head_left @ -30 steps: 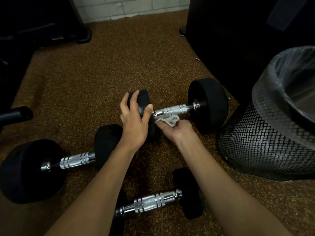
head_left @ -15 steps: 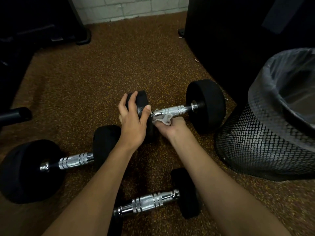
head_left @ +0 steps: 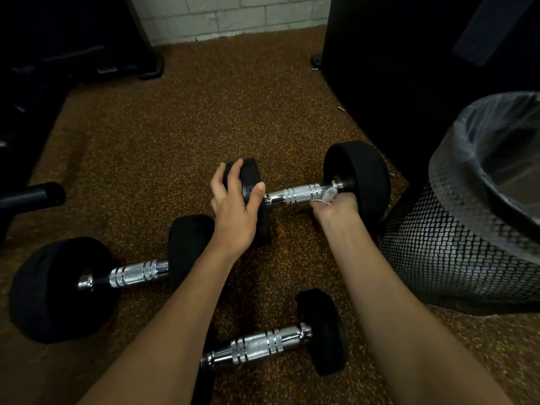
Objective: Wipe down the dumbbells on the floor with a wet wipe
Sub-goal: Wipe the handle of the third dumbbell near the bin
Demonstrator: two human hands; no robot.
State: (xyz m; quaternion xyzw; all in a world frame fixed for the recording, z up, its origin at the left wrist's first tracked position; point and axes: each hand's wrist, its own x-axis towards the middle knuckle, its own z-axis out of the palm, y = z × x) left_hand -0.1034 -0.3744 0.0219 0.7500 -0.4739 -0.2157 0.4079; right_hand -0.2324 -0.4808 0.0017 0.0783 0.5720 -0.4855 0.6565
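The right hand (head_left: 336,207) was seen from the back, so its fingers were hidden. Only a scrap of the white wipe (head_left: 328,195) showed above the knuckles, pinched against the chrome grip of the far dumbbell (head_left: 295,194), right beside its right head. How much of the wipe wrapped the bar could not be made out.

The left hand (head_left: 233,211) clasped that dumbbell's left head, with the fingers over the outer side and the thumb on the inner face. It covered most of the head. The two hands were apart, with the bare grip between them.

The left forearm crossed the right head of the left dumbbell (head_left: 137,271). The near dumbbell (head_left: 257,344) had its left head lost in shadow under that arm. All three lay on the floor (head_left: 175,135), a brown rubbery surface flecked with yellow.

A black mesh bin (head_left: 455,258) with a clear liner (head_left: 482,135) stood just right of the far dumbbell, cut off by the frame edge. Behind it rose a large black bulk (head_left: 409,54), too dark to identify. More dark gear (head_left: 73,39) filled the upper left, and a black bar end (head_left: 32,197) poked in from the left edge. A white brick wall (head_left: 233,16) closed the far side.
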